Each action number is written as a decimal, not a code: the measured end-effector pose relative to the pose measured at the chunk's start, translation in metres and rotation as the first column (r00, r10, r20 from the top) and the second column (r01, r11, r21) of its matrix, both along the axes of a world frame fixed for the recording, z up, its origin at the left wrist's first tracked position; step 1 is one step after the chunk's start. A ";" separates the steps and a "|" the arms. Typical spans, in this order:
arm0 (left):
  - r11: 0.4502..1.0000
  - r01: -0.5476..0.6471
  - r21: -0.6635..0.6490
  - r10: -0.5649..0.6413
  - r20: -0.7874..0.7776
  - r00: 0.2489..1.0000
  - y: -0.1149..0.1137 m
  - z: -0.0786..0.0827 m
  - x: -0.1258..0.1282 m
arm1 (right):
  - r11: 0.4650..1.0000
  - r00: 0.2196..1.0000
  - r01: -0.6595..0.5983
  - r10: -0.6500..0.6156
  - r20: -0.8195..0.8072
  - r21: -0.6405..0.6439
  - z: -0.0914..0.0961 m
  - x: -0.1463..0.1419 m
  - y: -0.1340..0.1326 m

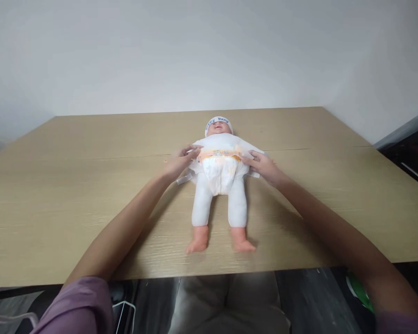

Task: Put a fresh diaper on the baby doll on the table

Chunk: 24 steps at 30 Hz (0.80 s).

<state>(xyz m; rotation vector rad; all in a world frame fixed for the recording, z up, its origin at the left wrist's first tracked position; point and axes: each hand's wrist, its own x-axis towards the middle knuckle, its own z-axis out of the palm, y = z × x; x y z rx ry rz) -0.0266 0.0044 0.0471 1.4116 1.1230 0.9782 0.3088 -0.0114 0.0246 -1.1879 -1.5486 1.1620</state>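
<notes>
A doll (202, 204) lay, feet (200, 240) toward the surface's (73, 195) front edge; left grip (181, 162) and right grip (264, 166) pinched its diaper's (219, 174) sides.

diffuse, moderate light | soft shadows on table (73, 199) | diaper (221, 175) print blurred | wide-angle edge stretch

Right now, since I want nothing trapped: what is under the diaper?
The doll: its white-clad legs come out below the diaper. The hips are covered by the diaper's front, so whatever else may lie there cannot be seen.
</notes>
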 end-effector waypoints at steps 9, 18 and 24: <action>0.890 -0.055 0.453 0.213 -0.306 0.928 -0.017 0.044 0.016 | 0.876 0.829 0.181 -0.381 0.410 0.447 -0.033 0.040 -0.026; 0.699 0.429 0.572 0.157 -0.709 0.688 -0.017 0.039 0.103 | 0.881 0.691 0.132 -0.411 0.595 0.455 -0.039 0.040 -0.027; 0.713 0.428 0.555 0.207 -0.750 0.628 -0.019 0.033 0.102 | 0.943 0.677 0.182 -0.326 0.660 0.279 -0.027 0.035 -0.032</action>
